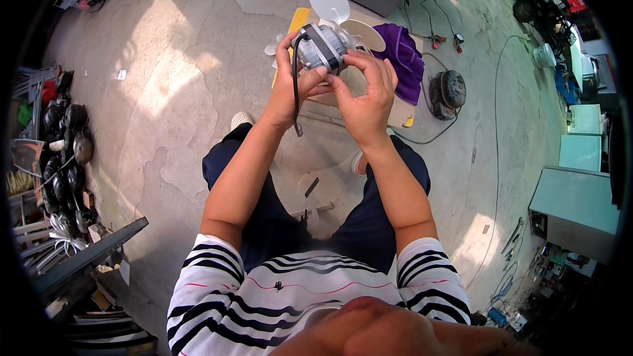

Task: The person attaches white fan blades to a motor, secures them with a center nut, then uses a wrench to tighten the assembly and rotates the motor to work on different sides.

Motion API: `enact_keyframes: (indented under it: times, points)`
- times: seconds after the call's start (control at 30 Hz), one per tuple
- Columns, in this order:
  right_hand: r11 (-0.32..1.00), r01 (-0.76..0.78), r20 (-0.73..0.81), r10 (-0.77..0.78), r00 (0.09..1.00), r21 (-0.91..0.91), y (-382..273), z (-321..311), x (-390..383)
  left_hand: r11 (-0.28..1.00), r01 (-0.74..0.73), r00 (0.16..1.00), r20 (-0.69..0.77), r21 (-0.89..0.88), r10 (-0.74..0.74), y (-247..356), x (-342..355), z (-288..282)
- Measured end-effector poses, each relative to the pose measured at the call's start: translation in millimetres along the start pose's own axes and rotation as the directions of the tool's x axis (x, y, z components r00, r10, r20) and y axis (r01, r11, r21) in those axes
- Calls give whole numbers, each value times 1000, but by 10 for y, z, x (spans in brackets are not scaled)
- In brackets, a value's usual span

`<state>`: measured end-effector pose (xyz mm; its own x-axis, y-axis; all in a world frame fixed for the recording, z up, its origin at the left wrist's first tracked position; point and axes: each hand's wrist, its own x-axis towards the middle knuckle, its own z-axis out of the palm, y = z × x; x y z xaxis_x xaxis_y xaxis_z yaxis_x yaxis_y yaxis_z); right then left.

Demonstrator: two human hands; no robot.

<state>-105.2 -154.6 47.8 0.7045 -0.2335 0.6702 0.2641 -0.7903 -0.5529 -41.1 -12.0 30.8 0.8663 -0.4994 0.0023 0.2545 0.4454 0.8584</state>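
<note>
Between my two hands is a fan motor (319,47), a silvery ribbed body with a dark band around it. White fan blades (330,4) stick out from its far right side. My left hand (290,86) grips the motor's left side, with the thumb along its near edge. Fingers of my right hand (366,89) are closed on its right side, close to the blades. A black cable (296,95) hangs from the motor past my left wrist. Below lies a low board (397,113) with yellow corners, partly hidden by my hands, with a purple cloth (403,59) on its right side.
A black compressor (448,91) with a cable stands on the floor right of the board. Gauges with hoses (459,39) lie beyond it. At far left several dark compressors (62,151) are heaped near a metal bar (99,250). Pale cabinets (573,204) line the right.
</note>
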Motion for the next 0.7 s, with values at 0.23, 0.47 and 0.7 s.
enact_keyframes:
  times: [0.23, 0.47, 0.7]
  points:
    - [1000, 12, -5, -12, 1000, -6, -7, 5, -9, 999, -30, 999, -17, 31, 31, 19, 8, 5]
    - [1000, 20, -14, -20, 1000, -1, -10, 0, -16, 998, -64, 998, 5, 20, 64, 14, 11, -6]
    - [1000, 25, -19, -25, 1000, 5, 6, 8, -28, 996, -80, 997, 7, 49, 80, 3, 33, -28]
